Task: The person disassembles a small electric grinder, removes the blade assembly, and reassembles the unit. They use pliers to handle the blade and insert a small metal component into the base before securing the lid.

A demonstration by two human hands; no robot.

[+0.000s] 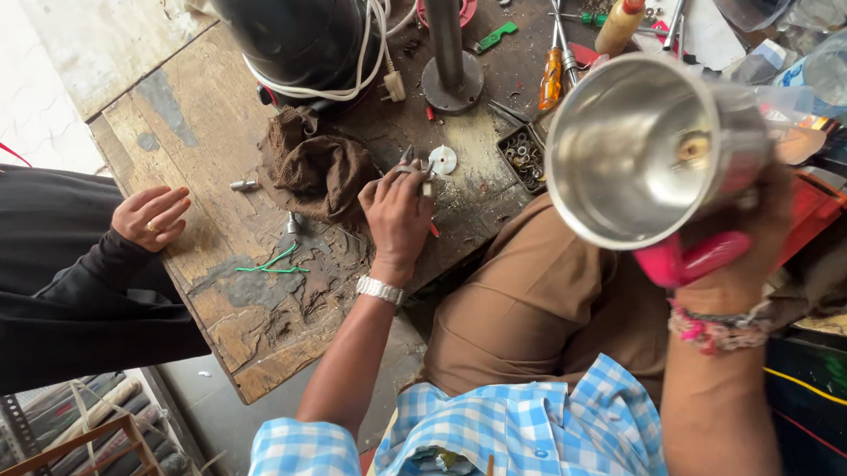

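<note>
Right hand: your right hand [743, 243] is raised near the camera, fingers wrapped around the pink handle [691, 258] of a steel mixer jar [643, 147]; the jar is tipped so its open mouth faces you, the small fitting at its bottom in view
Left hand: your left hand [399, 213] rests on the workbench [204, 219], fingers curled around a small metal tool [411, 164] with a red bit showing under the palm; whether it pinches anything in the tool's tip you cannot tell
Near the left hand: a white disc [443, 159] just beyond the fingertips; a brown rag [314, 168] just beside them; a tray of small washers [525, 157] between the hand and the jar
Bench: green wire [274, 264], an orange-handled screwdriver [552, 75], a black motor housing [291, 34] with white cable
Other person: a hand [151, 217] in a black sleeve rests loosely curled on the bench's edge, well apart from yours
</note>
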